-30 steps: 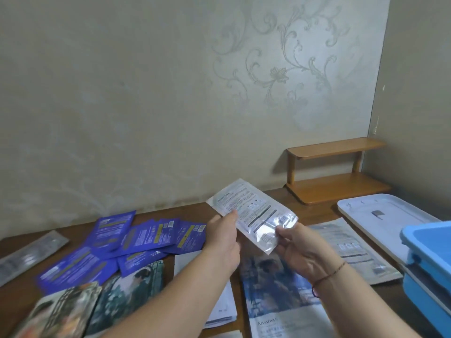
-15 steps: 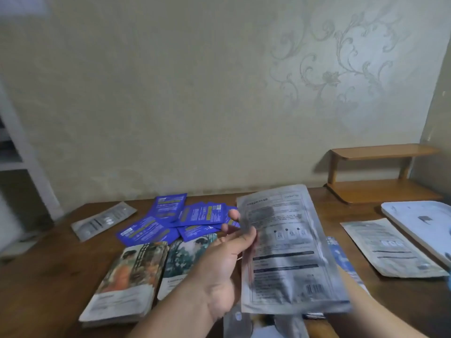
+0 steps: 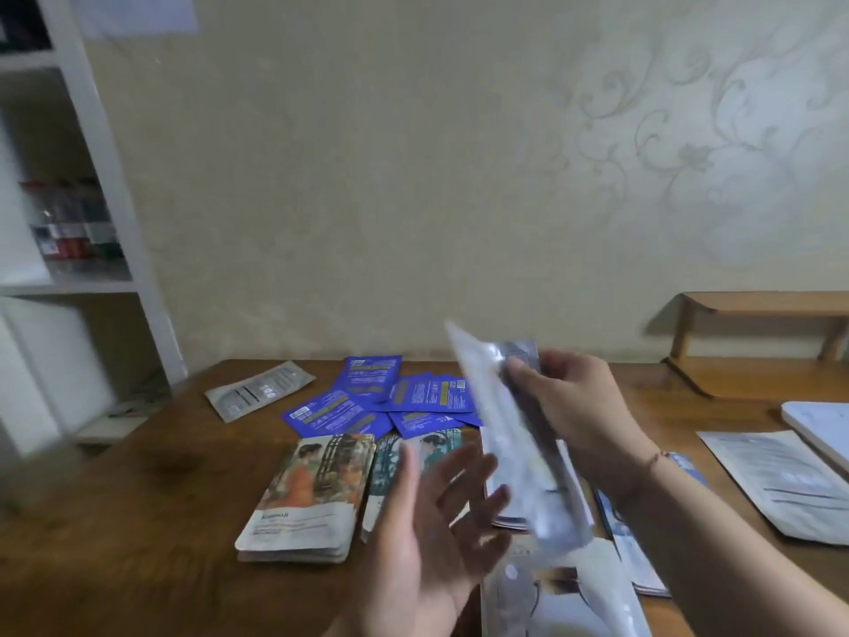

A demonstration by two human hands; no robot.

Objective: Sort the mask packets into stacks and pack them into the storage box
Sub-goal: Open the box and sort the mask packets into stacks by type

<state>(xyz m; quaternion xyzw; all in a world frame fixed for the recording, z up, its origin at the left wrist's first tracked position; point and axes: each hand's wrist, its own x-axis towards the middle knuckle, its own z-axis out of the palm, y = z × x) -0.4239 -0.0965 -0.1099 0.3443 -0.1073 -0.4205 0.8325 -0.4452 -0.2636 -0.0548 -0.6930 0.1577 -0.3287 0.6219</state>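
Silver mask packet (image 3: 514,434) pinched in right hand (image 3: 579,411); left hand (image 3: 432,517) spread wide, holding nothing

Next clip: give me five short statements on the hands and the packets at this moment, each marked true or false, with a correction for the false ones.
1. The right hand grips a silvery foil mask packet. True.
2. The left hand grips that packet too. False: its fingers are spread and hold nothing.
3. The glossy blue mask packets lie stacked in one neat pile. False: they are scattered and overlap loosely.
4. A stack of illustrated paper mask packets lies on the brown wooden table. True.
5. A lone grey foil packet lies on the white shelf unit. False: it lies on the table.
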